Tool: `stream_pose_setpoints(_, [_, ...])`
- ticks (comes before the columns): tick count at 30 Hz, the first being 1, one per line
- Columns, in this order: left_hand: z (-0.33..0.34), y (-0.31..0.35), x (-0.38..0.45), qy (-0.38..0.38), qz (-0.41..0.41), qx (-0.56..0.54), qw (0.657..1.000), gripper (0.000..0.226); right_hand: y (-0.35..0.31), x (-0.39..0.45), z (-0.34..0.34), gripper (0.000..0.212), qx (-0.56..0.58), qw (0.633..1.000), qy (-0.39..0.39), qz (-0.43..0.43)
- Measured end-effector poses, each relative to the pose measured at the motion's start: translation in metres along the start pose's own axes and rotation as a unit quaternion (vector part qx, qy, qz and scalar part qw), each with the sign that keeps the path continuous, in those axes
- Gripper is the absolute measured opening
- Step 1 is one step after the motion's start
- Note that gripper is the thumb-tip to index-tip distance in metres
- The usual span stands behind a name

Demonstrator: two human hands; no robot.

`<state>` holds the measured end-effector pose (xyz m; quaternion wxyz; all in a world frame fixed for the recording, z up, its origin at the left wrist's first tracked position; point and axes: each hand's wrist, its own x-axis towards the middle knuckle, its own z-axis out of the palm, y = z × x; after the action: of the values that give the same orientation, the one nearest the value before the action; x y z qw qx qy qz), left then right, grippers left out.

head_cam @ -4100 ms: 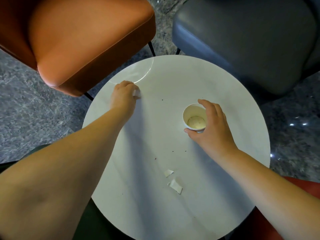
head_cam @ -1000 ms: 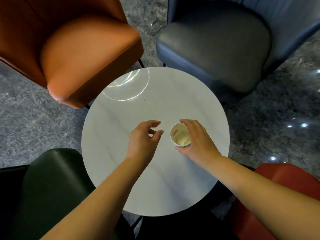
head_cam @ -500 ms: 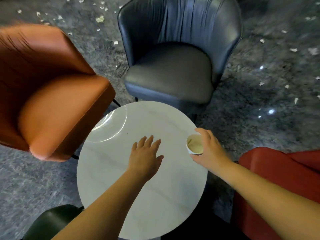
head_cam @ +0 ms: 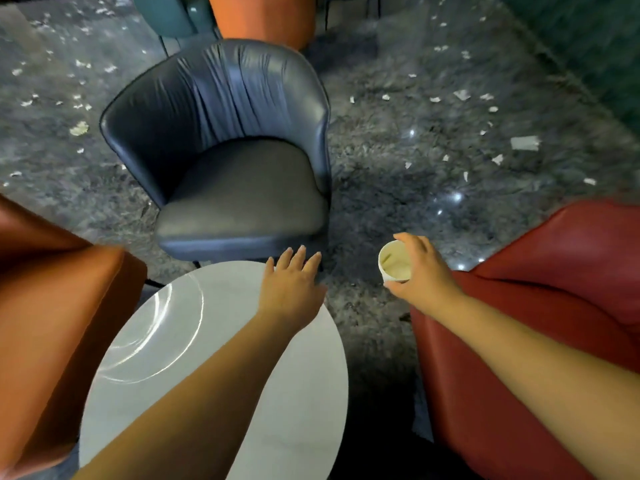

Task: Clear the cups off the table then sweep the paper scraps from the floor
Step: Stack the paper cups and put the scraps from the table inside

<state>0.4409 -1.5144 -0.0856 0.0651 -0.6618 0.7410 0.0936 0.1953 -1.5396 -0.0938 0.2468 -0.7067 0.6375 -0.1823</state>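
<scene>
My right hand (head_cam: pixel 420 271) grips a white paper cup (head_cam: pixel 394 261) and holds it in the air over the floor, to the right of the round white table (head_cam: pixel 214 341). The cup's inside looks pale and stained. Over the table's far right edge my left hand (head_cam: pixel 292 285) hovers with its fingers straight and spread, holding nothing. White paper scraps (head_cam: pixel 524 143) lie scattered over the dark grey floor, to the right and at the upper left (head_cam: pixel 79 128).
A dark grey armchair (head_cam: pixel 228 161) stands just beyond the table. An orange chair (head_cam: pixel 52 323) is at the left and a red chair (head_cam: pixel 540 306) at the right, close below my right arm. More chairs (head_cam: pixel 263 15) stand at the top.
The view has tilted up to show more floor. My right hand carried the cup off the table to the right. My left hand moved to the table's far edge, still flat.
</scene>
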Motion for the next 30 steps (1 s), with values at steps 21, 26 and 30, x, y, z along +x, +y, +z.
stream_pose_setpoints(21, [-0.049, 0.145, 0.219, -0.040, 0.091, 0.050, 0.994, 0.064, 0.135, 0.124, -0.133, 0.086, -0.005, 0.995, 0.067, 0.067])
stream_pose_setpoints(26, [-0.057, 0.148, 0.280, -0.039, 0.108, 0.048, 0.992, 0.063, 0.144, 0.176, -0.135, 0.087, -0.008, 0.994, 0.070, 0.079])
stream_pose_setpoints(30, [-0.064, 0.138, 0.348, -0.036, 0.118, 0.028, 0.992, 0.062, 0.148, 0.237, -0.131, 0.088, -0.005, 0.993, 0.072, 0.089])
